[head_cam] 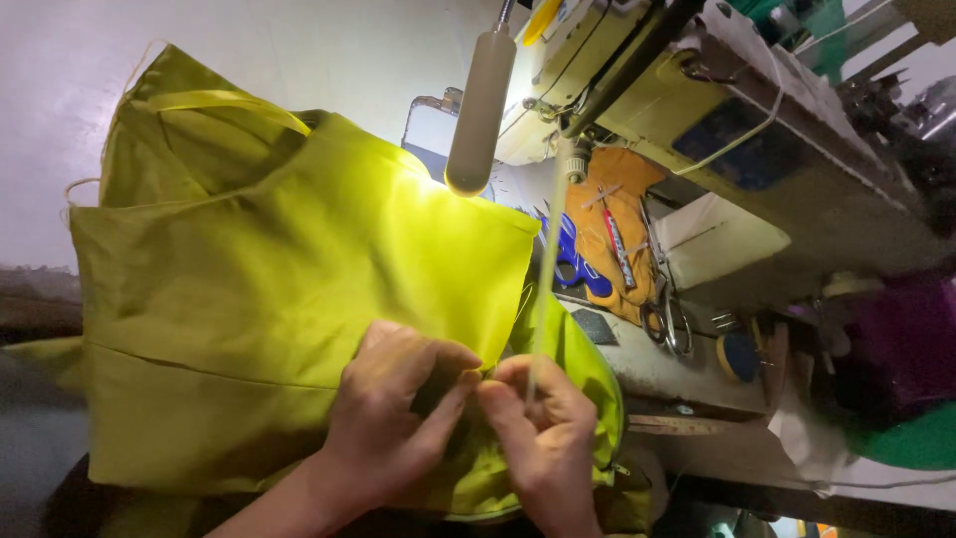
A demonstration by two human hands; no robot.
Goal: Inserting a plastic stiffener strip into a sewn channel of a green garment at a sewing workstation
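Note:
A large piece of yellow-green fabric (259,279) lies folded over the sewing table, lit by a small lamp (479,110). My left hand (393,413) pinches the fabric's lower right edge, fingers curled over it. My right hand (543,438) meets it fingertip to fingertip and grips the same edge, with a bunched fold of the cloth (583,364) beneath it. A thin pale thread or rod (546,289) runs down from the machine to my right fingers.
An industrial sewing machine (697,110) fills the upper right. An orange cloth (612,234), blue-handled scissors (576,261) and metal scissors (669,319) lie beside it. Purple and green fabric (901,399) piles at the right edge.

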